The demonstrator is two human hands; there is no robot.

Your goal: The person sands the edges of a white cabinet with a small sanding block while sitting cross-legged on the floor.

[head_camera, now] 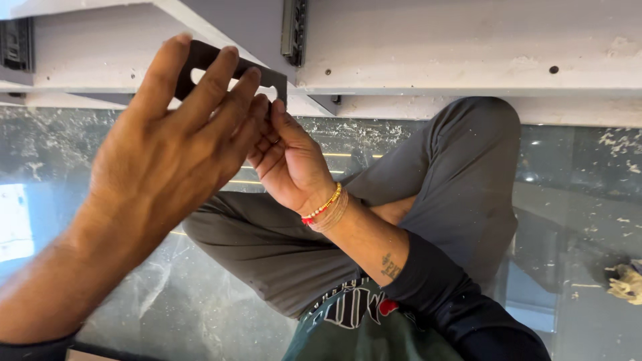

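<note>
Left hand (160, 160) fingers (217, 87) spread narrow behind dark slotted metal plate (227, 70), pressing its back. Right hand (287, 160) fingers pinch plate's lower right corner. Plate held up before grey cabinet panel (435, 47), drawer slide (294, 30) just right. Crossed legs (401, 200) below; dusty glossy floor (588, 174) open right.

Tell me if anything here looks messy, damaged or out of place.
Pale dust and chips are scattered over the glossy dark floor, thickest near the white panel, and a crumpled rag lies at the right edge. The dark slotted plate held by both hands looks intact.
</note>
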